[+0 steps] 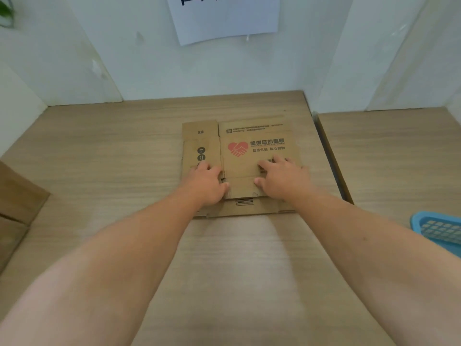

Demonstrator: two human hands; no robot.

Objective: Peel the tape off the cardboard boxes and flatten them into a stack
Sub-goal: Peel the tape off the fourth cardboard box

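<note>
Box (259, 168) marked "8#" lies flat under left hand (205, 182) and right hand (284, 177), grips spread.

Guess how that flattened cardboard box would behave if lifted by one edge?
Probably stiff within panels but hinging at the fold lines visible across the flattened cardboard box. Likely light, being thin sheet. It may slide on the smooth table.

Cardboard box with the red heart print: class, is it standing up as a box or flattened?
Flattened. The cardboard box lies flat on the table, flaps spread level; the left hand and right hand press on it.
</note>
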